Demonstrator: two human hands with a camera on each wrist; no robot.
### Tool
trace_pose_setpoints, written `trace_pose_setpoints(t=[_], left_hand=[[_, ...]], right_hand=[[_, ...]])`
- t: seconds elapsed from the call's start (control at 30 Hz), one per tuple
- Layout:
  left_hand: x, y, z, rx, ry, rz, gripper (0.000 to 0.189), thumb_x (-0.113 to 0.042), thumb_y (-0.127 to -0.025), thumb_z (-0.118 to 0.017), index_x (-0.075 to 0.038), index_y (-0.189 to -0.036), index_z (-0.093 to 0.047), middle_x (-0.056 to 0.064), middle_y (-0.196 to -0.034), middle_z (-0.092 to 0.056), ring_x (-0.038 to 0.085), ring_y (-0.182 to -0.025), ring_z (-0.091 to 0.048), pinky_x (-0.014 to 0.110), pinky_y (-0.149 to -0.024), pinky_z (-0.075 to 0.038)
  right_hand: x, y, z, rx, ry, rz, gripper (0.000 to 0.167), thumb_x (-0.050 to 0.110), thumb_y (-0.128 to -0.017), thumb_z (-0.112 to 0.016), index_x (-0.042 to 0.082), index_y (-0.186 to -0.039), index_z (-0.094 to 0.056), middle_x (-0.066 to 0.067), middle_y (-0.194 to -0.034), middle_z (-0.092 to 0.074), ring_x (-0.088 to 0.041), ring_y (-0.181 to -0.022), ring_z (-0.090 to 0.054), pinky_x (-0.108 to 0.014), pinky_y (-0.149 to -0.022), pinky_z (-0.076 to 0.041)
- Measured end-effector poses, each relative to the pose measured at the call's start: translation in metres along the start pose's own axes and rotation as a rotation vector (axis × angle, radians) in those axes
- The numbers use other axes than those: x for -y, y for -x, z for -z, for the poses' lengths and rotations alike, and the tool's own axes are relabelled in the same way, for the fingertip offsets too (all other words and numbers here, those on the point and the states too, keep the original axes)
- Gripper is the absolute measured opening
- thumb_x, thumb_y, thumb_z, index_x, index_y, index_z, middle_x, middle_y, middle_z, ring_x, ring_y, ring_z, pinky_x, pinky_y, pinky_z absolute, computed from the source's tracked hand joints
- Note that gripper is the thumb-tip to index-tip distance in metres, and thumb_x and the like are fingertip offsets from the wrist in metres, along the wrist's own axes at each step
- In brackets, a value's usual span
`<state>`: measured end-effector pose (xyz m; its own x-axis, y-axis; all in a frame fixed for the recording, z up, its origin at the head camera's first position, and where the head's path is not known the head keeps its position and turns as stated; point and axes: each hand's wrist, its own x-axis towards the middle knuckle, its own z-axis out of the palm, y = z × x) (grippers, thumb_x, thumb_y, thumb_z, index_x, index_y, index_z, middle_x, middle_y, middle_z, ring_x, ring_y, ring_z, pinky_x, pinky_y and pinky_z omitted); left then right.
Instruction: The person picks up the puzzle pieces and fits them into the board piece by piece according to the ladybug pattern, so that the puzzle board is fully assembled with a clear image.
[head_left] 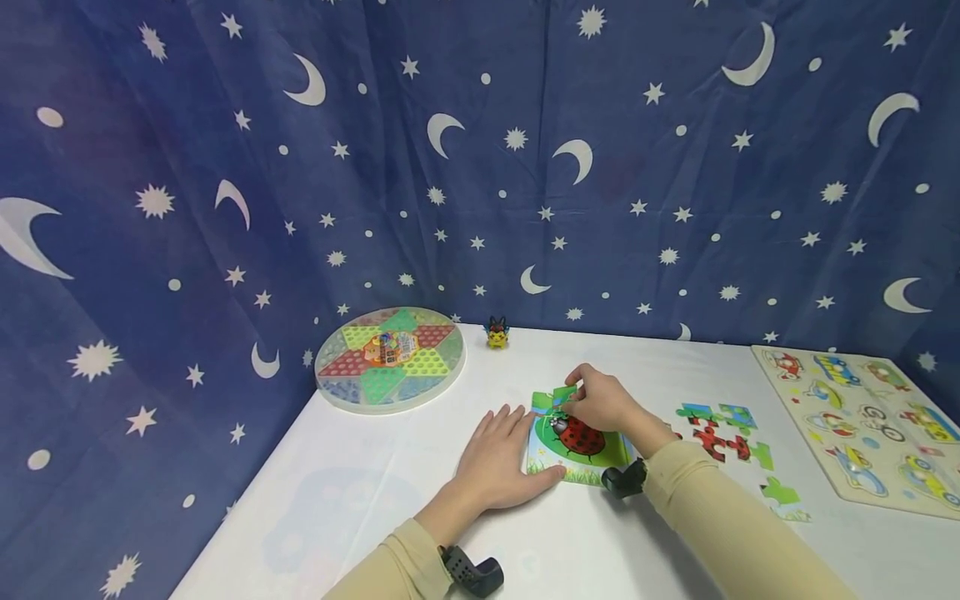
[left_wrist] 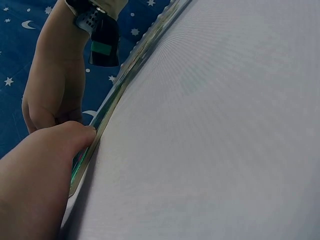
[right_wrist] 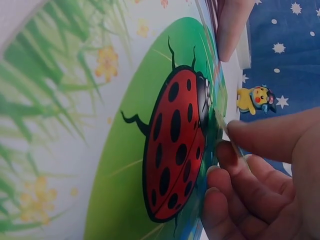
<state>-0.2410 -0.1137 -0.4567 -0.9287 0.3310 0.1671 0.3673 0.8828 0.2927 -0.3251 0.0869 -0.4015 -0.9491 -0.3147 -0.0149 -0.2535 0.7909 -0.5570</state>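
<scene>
A puzzle board [head_left: 546,460] printed with a red ladybug on a green leaf lies on the white table. A couple of puzzle pieces [head_left: 542,402] sit along its far left corner. My left hand [head_left: 491,467] rests flat at the board's left side, fingers straight, with the thumb along its near edge. Over the far part of the board, my right hand [head_left: 606,404] pinches a thin puzzle piece [right_wrist: 223,122] between thumb and fingers. That piece is tilted, seen nearly edge-on in the right wrist view, and its printed face is mostly hidden.
Several loose puzzle pieces [head_left: 711,443] are scattered right of the board, partly behind the right forearm. Farther right lies a wooden peg board [head_left: 813,398] with vehicle pictures. A round star-patterned game board [head_left: 386,385] and a small yellow toy figure [head_left: 497,335] stand toward the back.
</scene>
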Motion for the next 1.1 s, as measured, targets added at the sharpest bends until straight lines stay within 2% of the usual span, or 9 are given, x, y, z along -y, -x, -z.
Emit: trace_pose_setpoints(t=[0.37,0.83,1.1], left_hand=[[-0.001,0.001,0.001,0.005,0.002,0.0,0.097,-0.08,-0.089,-0.045,-0.012,-0.159,-0.039,0.009,-0.163,-0.037,0.028,-0.153,-0.025,0.046,-0.126,-0.014],[-0.001,0.0,0.0,-0.001,-0.001,0.0,0.096,-0.08,-0.089,-0.045,-0.013,-0.158,-0.041,0.009,-0.162,-0.038,0.028,-0.153,-0.026,0.045,-0.125,-0.016],[0.0,-0.001,0.001,0.008,-0.011,-0.003,0.096,-0.08,-0.09,-0.043,-0.013,-0.159,-0.04,0.009,-0.163,-0.037,0.028,-0.153,-0.025,0.045,-0.126,-0.014]], right_hand=[[0.001,0.002,-0.005,0.061,-0.018,0.029,0.04,0.025,-0.092,-0.077,0.001,-0.12,-0.06,-0.004,-0.09,-0.067,-0.018,-0.08,-0.063,-0.041,-0.074,-0.057],[0.003,0.002,-0.008,0.054,0.029,0.061,0.036,0.027,-0.092,-0.076,0.007,-0.12,-0.065,0.001,-0.084,-0.066,-0.017,-0.077,-0.061,-0.039,-0.073,-0.056],[0.0,0.004,-0.011,0.027,0.02,0.077,0.034,0.028,-0.092,-0.077,0.009,-0.119,-0.066,0.0,-0.082,-0.064,-0.018,-0.074,-0.059,-0.038,-0.07,-0.054]])
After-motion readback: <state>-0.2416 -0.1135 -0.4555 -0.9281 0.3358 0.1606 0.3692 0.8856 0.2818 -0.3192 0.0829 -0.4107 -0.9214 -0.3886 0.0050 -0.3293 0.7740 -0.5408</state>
